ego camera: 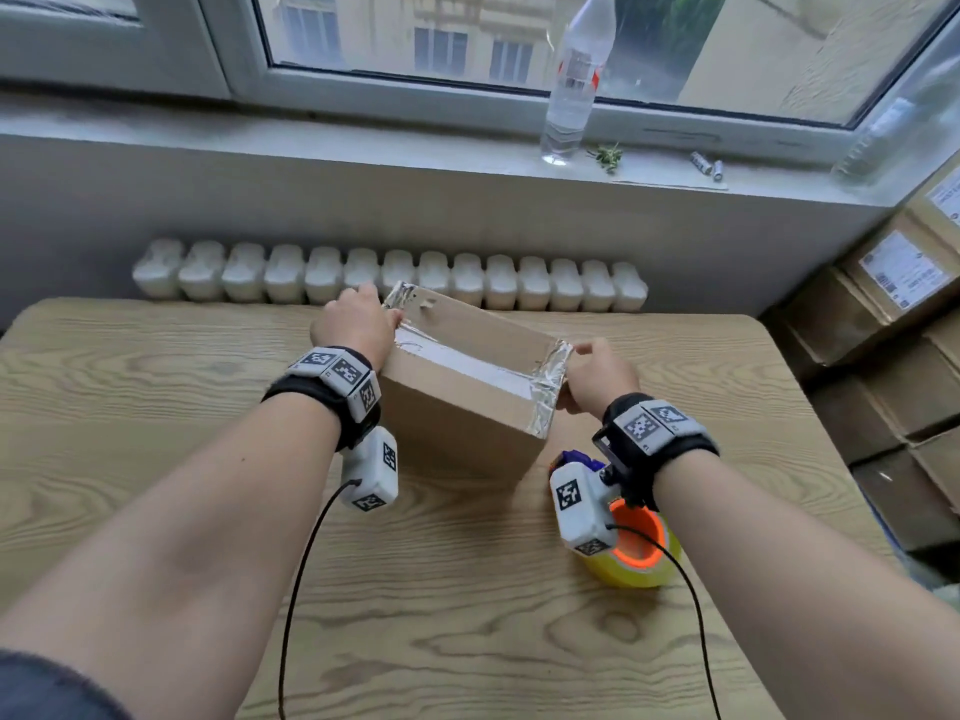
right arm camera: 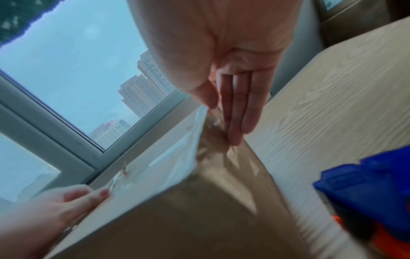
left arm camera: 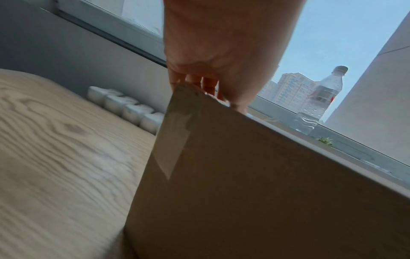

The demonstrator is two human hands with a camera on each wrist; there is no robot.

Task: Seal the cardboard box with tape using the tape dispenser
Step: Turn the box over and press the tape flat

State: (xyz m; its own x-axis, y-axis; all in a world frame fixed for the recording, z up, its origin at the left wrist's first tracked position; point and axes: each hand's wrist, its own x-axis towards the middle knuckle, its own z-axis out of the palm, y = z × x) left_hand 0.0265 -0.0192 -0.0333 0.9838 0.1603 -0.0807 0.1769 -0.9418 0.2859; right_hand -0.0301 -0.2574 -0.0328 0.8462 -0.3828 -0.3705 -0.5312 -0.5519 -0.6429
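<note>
The cardboard box (ego camera: 457, 407) (left arm camera: 244, 192) (right arm camera: 177, 219) stands on the wooden table (ego camera: 156, 407) with a strip of clear tape (ego camera: 467, 363) (right arm camera: 177, 157) along its top seam. The tape folds down over both ends. My left hand (ego camera: 358, 324) (left arm camera: 210, 61) (right arm camera: 66, 201) holds the box's left end, thumb on top at the tape and fingers curled over the far corner. Straight fingers of my right hand (ego camera: 597, 376) (right arm camera: 239, 108) press the crinkled tape end flat against the right end face. The tape dispenser (ego camera: 634, 543) (right arm camera: 366, 189), blue with an orange core and a yellowish roll, lies on the table under my right wrist, untouched.
A white radiator (ego camera: 389, 278) runs behind the table. On the windowsill stands a clear plastic bottle (ego camera: 571, 80) (left arm camera: 317, 105), with a few small items beside it. Several cardboard boxes (ego camera: 893, 324) are stacked at the right, next to the table's edge.
</note>
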